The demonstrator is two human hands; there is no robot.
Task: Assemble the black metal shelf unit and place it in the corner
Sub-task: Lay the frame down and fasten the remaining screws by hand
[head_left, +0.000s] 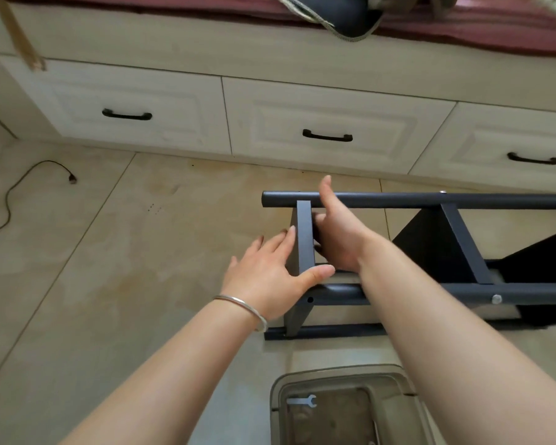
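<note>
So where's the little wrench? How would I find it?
Look at the bottom of the picture, below the black shelf frame lying on the floor. There sits a beige container. The wrench lies inside near its top left corner: small, flat, silver, with a forked open end.

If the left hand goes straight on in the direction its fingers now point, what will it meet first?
The left hand already touches the end shelf panel of the black shelf unit. Its fingers point up and right, so it would probably only press harder on that panel. The right hand is behind it.
</note>
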